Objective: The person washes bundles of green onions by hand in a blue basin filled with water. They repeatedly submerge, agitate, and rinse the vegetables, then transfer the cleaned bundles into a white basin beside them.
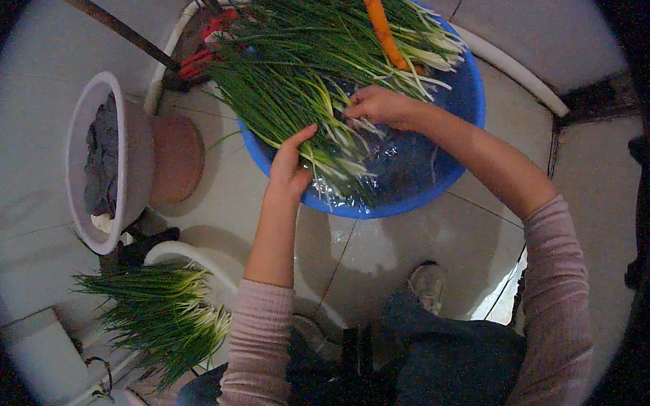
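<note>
A large blue plastic tub [476, 100] of water stands on the floor before me, heaped with long scallions [289, 52]. My left hand [293, 165] is at the tub's near left rim. Its thumb lies over the stalks of a bunch of scallions [328, 148], with the other fingers hidden beneath. My right hand [382, 107] reaches in from the right. Its fingers are pinched together on the pale lower stalks of the bunch, just above the water. The white ends point toward the right and partly dip under the surface, which glints and ripples.
An orange tube [383, 27] slants into the tub among the scallions. At lower left, a white basin [162, 252] holds more scallions [165, 310]. A pale bucket [133, 176] with dark cloth stands near a brown round container [178, 159]. A white pipe [514, 67] runs behind the tub.
</note>
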{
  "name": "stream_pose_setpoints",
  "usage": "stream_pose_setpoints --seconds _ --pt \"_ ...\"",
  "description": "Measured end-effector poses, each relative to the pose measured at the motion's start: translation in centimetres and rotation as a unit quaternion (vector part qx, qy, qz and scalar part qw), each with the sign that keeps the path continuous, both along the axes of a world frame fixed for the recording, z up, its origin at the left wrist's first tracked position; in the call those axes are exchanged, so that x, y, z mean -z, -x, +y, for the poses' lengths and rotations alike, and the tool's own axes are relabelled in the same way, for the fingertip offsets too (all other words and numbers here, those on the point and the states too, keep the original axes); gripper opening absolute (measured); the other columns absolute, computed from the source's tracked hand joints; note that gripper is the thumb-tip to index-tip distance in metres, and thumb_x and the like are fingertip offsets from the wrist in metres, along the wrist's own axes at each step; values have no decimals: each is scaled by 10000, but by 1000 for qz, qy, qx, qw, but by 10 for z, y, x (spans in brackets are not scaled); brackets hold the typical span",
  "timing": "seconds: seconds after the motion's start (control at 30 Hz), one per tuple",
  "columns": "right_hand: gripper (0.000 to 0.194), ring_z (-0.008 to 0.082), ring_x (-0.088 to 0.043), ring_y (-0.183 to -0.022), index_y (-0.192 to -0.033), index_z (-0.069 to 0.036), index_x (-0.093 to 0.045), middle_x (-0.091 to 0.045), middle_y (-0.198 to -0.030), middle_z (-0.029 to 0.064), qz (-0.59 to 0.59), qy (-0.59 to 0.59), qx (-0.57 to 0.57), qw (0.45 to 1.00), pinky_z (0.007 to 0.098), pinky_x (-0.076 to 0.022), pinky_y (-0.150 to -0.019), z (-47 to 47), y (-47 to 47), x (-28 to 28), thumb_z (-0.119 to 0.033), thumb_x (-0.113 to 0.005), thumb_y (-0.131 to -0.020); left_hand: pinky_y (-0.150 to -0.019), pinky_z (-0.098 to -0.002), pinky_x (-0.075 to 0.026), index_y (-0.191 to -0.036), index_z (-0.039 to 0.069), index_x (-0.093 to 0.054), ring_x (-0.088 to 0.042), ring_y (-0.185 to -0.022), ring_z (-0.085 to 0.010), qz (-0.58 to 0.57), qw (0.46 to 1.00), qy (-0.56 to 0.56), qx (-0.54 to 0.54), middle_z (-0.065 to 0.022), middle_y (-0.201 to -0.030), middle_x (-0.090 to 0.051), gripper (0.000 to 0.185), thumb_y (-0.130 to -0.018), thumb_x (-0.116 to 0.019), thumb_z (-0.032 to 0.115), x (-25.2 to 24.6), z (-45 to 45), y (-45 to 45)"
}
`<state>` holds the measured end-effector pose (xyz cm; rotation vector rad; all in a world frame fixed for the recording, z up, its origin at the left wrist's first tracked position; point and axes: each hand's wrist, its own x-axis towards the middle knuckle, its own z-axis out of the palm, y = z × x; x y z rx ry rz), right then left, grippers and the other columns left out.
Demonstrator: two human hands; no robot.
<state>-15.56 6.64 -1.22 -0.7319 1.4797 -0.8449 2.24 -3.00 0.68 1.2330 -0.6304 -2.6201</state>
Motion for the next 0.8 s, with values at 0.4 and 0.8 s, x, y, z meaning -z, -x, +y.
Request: stream_pose_setpoints --seconds 0.4,0.8 --pt "347 120 -544 -699 -921 0 -560 -591 -820 60 -75 -27 -22 997 270 -432 -594 -13 -9 -4 -250 -665 -705 -778 -366 -459 -1032 11 -500 -563 -839 -249 32 999 36 18 -109 -949 -581 306 -742 -561 85 4 0 2" --pt "324 140 -540 -682 -835 -23 -589 -592 -754 69 -183 -55 -11 981 283 -433 -571 -8 -10 -12 -309 -666 -706 -724 -326 -472 -934 18 -555 -571 -792 -226 3 1000 25 18 -105 -873 -589 229 -712 -598 58 8 -2 6"
